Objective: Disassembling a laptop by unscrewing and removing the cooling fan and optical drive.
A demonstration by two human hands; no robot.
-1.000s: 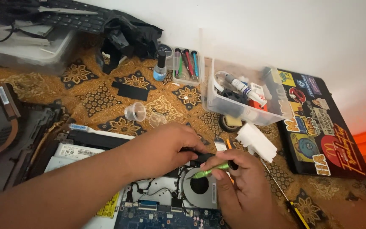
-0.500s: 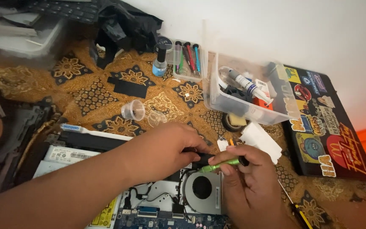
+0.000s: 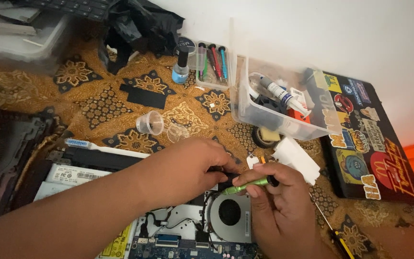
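Head view: your right hand [image 3: 283, 211] pinches a green screwdriver [image 3: 247, 185] low for control over the fan [image 3: 229, 213], while your left hand [image 3: 188, 168] grips and steadies a dark part beside it.

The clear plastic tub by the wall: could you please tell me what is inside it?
Inside the clear plastic tub lie a white tube with a dark band, something orange-red and a dark round part. Anything beneath these is covered, and the cloudy wall blurs the rest.
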